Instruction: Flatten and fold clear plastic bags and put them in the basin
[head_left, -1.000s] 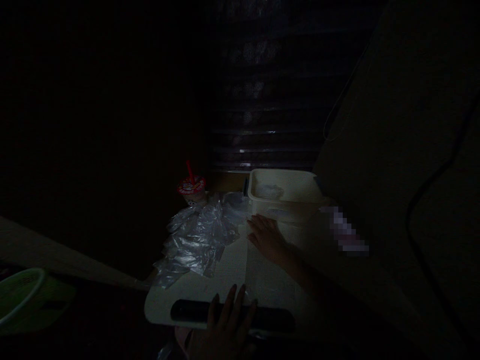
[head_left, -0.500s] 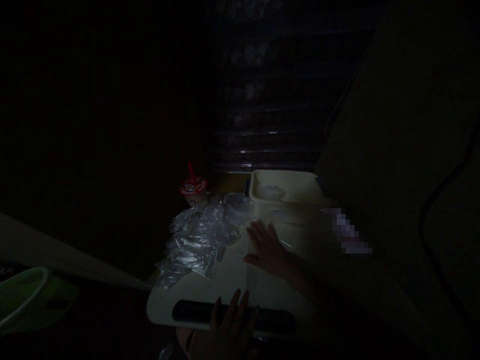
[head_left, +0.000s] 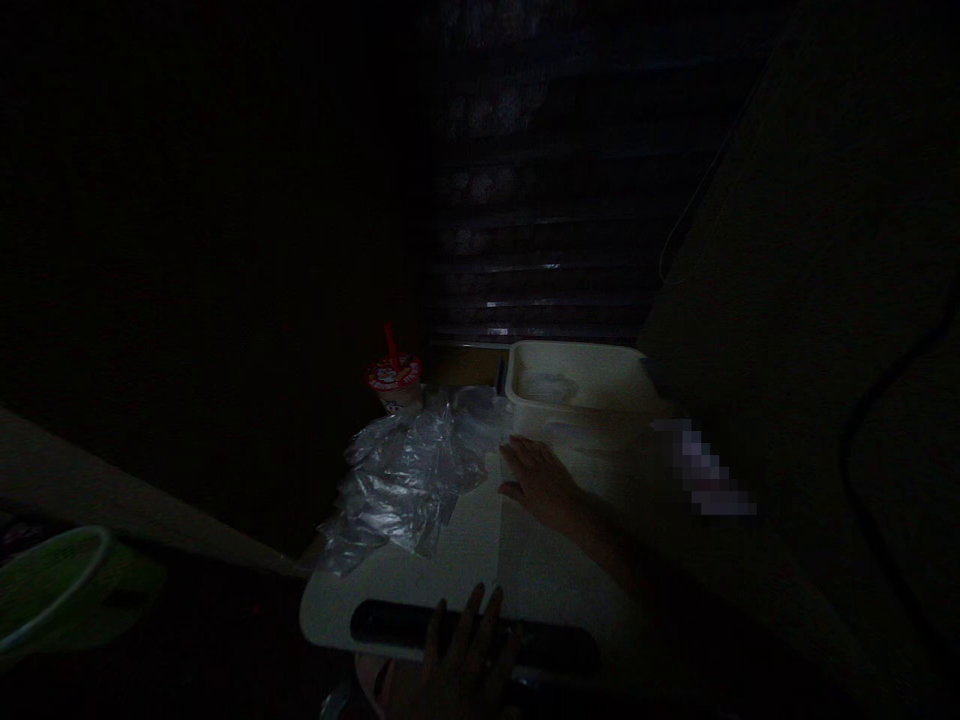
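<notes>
The scene is very dark. My left hand (head_left: 465, 650) lies with fingers spread over the black bar (head_left: 401, 622) along the near edge of a pale table (head_left: 450, 570). Farther up, my right hand (head_left: 541, 485) rests palm down, fingers extended, on or just above the tabletop, short of a cream plastic bin (head_left: 585, 410). Neither hand visibly holds anything. Left of the right hand lies a pile of crinkled clear plastic bags (head_left: 409, 485). Inside the bin is something pale and clear, too dim to make out.
Behind the bags stands a drink cup (head_left: 397, 380) with a red lid and straw. A green basket (head_left: 67, 590) is at the lower left. Dark ribbed shutter (head_left: 525, 240) rises behind the table. A cable (head_left: 851, 430) hangs at the right.
The view has shifted slightly, so things appear a little farther right. My right hand's fingers look closer together. The left hand stays over the black bar.
</notes>
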